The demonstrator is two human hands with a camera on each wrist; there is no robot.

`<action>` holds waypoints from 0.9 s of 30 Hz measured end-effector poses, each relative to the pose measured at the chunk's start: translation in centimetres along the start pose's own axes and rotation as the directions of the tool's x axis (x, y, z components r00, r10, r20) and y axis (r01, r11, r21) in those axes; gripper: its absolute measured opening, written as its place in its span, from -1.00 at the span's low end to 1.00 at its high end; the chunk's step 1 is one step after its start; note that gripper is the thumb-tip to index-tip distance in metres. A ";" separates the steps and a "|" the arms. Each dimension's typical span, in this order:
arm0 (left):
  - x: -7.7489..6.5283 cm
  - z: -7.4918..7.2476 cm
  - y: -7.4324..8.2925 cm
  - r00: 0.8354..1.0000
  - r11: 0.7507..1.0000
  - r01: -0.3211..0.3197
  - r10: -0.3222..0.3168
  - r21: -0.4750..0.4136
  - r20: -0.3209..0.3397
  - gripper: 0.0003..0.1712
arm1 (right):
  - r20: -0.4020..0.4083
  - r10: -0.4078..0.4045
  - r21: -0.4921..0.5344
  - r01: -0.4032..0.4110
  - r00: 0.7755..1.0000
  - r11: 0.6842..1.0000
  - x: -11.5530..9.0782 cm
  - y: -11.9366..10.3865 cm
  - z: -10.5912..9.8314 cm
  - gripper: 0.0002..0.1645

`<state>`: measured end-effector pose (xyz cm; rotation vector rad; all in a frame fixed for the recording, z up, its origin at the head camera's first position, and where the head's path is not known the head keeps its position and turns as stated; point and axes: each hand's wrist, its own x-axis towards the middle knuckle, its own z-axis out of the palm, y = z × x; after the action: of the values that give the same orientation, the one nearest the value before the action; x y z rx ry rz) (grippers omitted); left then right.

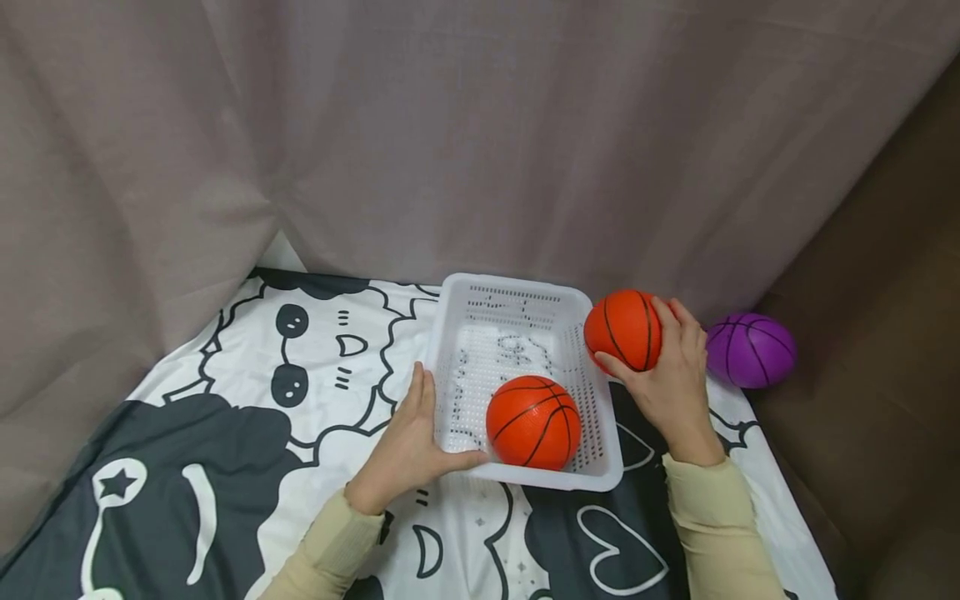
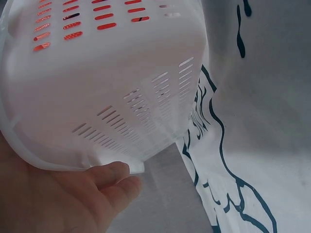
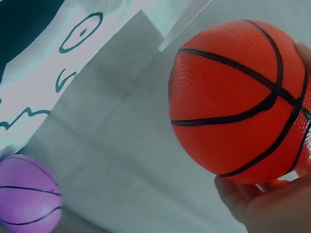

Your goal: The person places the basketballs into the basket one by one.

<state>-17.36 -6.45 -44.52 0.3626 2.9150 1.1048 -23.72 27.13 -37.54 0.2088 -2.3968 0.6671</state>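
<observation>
A white perforated plastic basket [image 1: 453, 350] rests on the patterned cloth. One orange toy basketball [image 1: 534, 422] sits inside it, near the front right corner. Straight fingers of my left hand [image 1: 408, 446] lie along the basket's outer left side, while its thumb stretches over the front rim. My right hand [image 1: 671, 375] grips another orange basketball [image 1: 622, 331] beside the basket's right rim. The right wrist view shows that ball [image 3: 233, 107] large, with fingers around part of it. Past the right hand lies a purple basketball [image 1: 752, 350].
A grey-brown curtain [image 1: 480, 142] hangs just behind the basket. The black-and-white patterned cloth [image 1: 352, 333] spreads to the left and front. Its right edge runs near the purple ball, with a brown surface [image 1: 862, 375] beyond.
</observation>
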 end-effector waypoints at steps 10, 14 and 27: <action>-0.1 0.1 0.0 1.000 1.000 -0.001 0.001 -0.007 -0.005 0.61 | 0.118 -0.134 0.066 0.127 0.984 0.990 1.1 -1.0 2.6 0.28; 0.0 0.1 0.0 1.000 1.000 0.002 -0.002 -0.017 -0.010 0.59 | 0.192 -0.146 0.102 0.129 0.970 0.986 1.3 -1.1 3.8 0.26; 0.0 0.3 0.0 1.000 1.000 0.000 0.000 -0.013 -0.022 0.65 | 0.442 -0.107 0.153 0.042 0.891 0.987 1.7 -1.6 5.9 0.23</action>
<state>-17.31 -6.27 -44.77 0.3527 2.9253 1.1346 -27.71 22.75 -39.73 0.5684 -2.7628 0.8229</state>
